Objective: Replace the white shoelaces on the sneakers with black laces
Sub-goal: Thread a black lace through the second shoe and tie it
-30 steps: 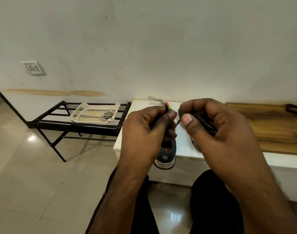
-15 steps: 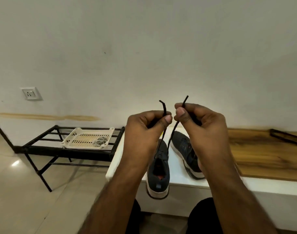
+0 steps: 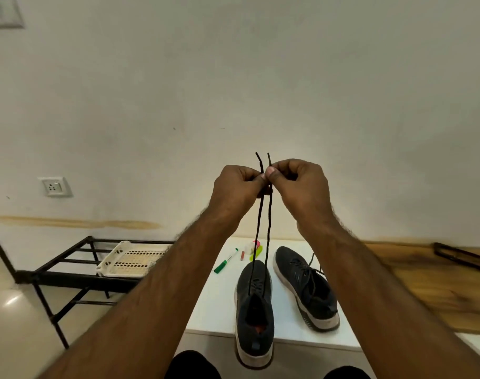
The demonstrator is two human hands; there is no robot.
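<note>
**Tech A:** Status of hands?

**Tech B:** Both raised at chest-to-face ht, close together, thumbs nearly touching. Left hand (image 3: 237, 188): thumb + forefinger pinch one end of the black lace (image 3: 258, 222), other fingers curled in. Right hand (image 3: 301, 187): same config, pinching the 2nd strand (image 3: 268, 228). Short tips stick up above both pinches.

**Tech A:** Lace routing?

**Tech B:** Two strands run down approx. parallel, taut, just beside each other, into the top eyelets of the near sneaker (image 3: 254, 313). Lower eyelets on that shoe already carry black lacing.

**Tech A:** Shoe pos.?

**Tech B:** Near sneaker sits on the white bench top (image 3: 214, 305), toe pointing away, heel overhanging the front edge. Second sneaker (image 3: 305, 288) is to its right, angled, close by but not touching; it's laced in black w/ loose ends lying by its right side.

**Tech A:** Other items?

**Tech B:** Behind the near shoe, on the same top: green marker (image 3: 226, 261), small red item (image 3: 242, 255), and a blurred pink/yellow-green object (image 3: 255, 248), ID not possible. Left of bench: black metal rack (image 3: 69, 277) w/ a white perforated tray (image 3: 129, 259) on it. Wall socket (image 3: 53, 186) above rack. Wooden surface (image 3: 413, 274) extends right of the white top.
</note>
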